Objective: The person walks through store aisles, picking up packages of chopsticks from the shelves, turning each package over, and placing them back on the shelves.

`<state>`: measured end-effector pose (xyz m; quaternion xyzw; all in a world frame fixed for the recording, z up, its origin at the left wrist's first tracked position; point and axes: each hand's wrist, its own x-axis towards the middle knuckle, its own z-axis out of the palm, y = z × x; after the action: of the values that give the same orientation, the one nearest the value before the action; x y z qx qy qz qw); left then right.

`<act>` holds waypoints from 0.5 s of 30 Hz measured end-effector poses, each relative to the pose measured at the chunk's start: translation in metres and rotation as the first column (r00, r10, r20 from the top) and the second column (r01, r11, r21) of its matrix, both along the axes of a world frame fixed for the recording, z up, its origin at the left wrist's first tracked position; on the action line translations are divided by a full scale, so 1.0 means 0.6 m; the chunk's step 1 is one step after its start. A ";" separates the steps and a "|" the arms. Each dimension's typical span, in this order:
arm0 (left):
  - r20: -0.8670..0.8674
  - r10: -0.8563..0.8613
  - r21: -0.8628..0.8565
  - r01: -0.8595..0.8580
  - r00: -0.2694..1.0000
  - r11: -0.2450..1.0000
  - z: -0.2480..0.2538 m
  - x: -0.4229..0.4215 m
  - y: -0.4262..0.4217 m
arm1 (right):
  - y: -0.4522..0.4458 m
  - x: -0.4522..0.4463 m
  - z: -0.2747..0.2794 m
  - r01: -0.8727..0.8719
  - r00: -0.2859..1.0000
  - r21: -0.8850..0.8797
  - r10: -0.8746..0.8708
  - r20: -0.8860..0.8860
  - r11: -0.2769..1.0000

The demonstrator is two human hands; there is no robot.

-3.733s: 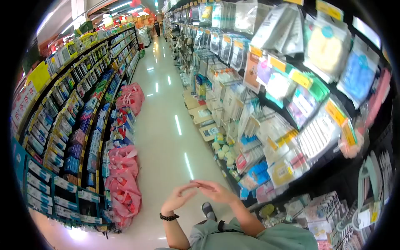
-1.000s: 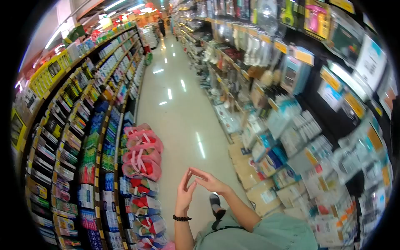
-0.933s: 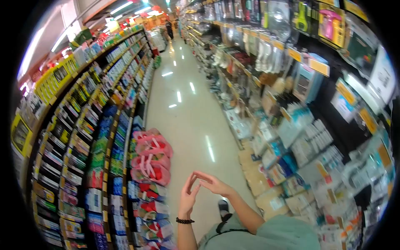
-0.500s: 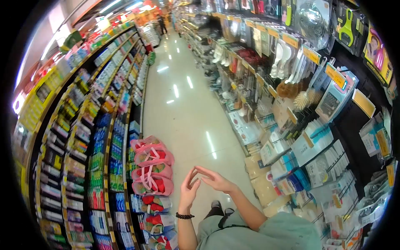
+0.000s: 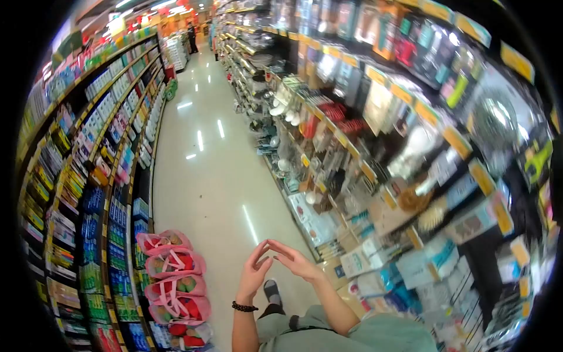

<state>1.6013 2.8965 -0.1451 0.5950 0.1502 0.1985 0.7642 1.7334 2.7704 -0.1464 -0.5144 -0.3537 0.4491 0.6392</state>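
Note:
My left hand, with a dark beaded bracelet on its wrist, is raised in front of my body. Opposite it, my right hand leans in so that the fingertips of both hands meet or nearly meet. The fingers of each are stretched out, and I see nothing held in either. Left of my hands, pink mesh bags with red and green contents stand along the foot of the shelf. One dark shoe shows on the floor below the hands.
A tall shelf of boxed and bottled goods lines the left side. On the right, a rack of hanging kitchen utensils and packets reaches close to my right arm. The pale shiny floor runs between them toward a distant person.
The view has turned to the right and moved along the aisle, so the shelves and pink bags shift left. My hands keep the same fingertip-to-fingertip pose.

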 end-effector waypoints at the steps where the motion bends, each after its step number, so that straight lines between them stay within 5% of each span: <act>1: 0.022 0.010 0.011 -0.011 1.000 1.000 0.009 0.022 0.028 | 0.031 0.022 0.005 0.009 0.999 0.008 -0.009 0.036 1.000; 15: 0.010 -0.037 0.020 0.037 0.999 0.999 0.018 0.274 0.323 | 0.327 0.253 0.005 0.157 0.985 0.035 -0.154 -0.071 0.987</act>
<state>1.7659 3.0904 -0.1344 0.6043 0.1331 0.1890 0.7625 1.8852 2.9667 -0.1433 -0.5121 -0.2995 0.4078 0.6941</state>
